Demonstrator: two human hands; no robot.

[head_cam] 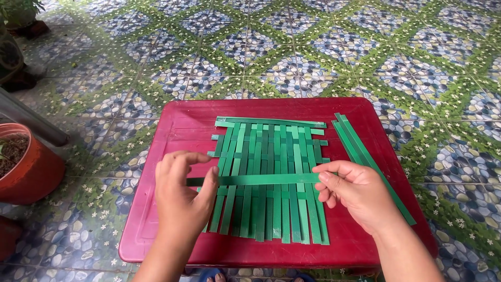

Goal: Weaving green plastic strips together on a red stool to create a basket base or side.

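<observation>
A red tray (182, 125) sits on the patterned floor. On its middle lies a green woven mat (269, 177): the far half is woven, while the near half is loose upright strips. Across the mat's middle, one green strip (261, 179) is pinched by the left hand (182, 201) and right hand (355, 190). Spare strips (360, 149) lie at the mat's right.

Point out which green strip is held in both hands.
The horizontal green strip lying across the woven mat, pinched by the left hand and right hand; the spare strips lie untouched.
</observation>
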